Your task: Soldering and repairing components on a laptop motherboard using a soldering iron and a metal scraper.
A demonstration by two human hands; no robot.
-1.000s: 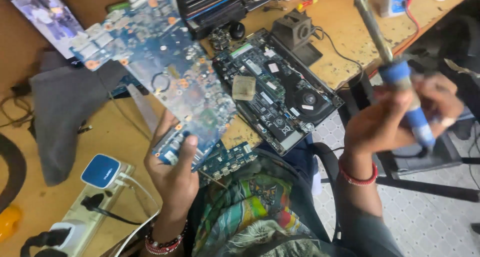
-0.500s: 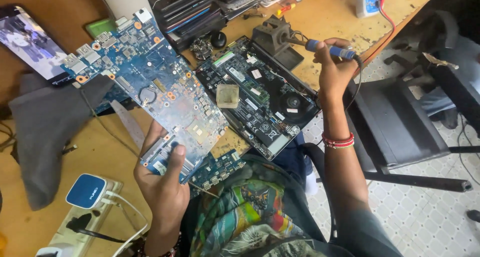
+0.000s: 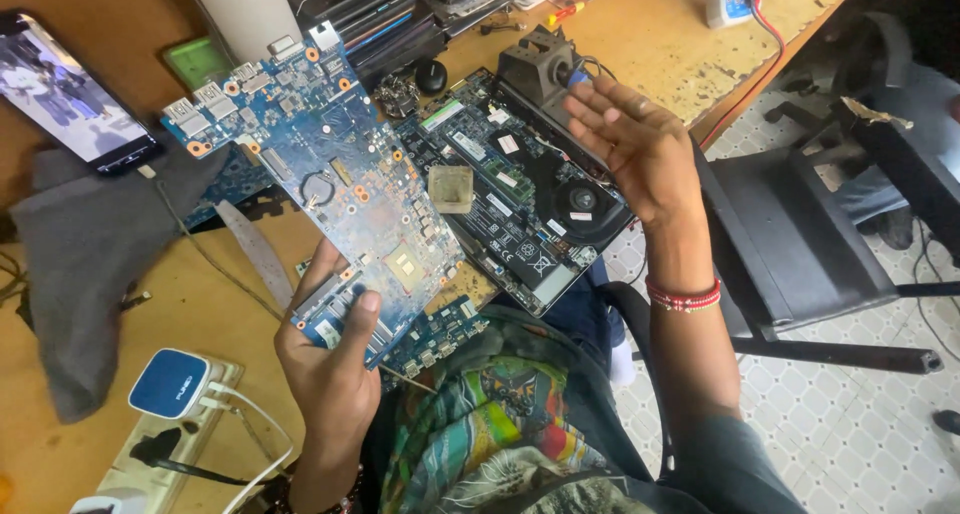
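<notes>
Gripping blue circuit board (image 3: 340, 199), left hand (image 3: 335, 374) fingers; right hand (image 3: 635, 144) spread, seemingly empty.

Left hand (image 3: 335, 374) clasped, right hand (image 3: 635, 144) open, raised

You have one view only, worn on your head and looking steeply down over your chest at the wooden workbench (image 3: 640, 34) from close range. It faces forward and slightly left, taking in your left hand (image 3: 335, 374) and right hand (image 3: 635, 144), the bench top, and a strip of tiled floor (image 3: 860, 424) on the right.
</notes>
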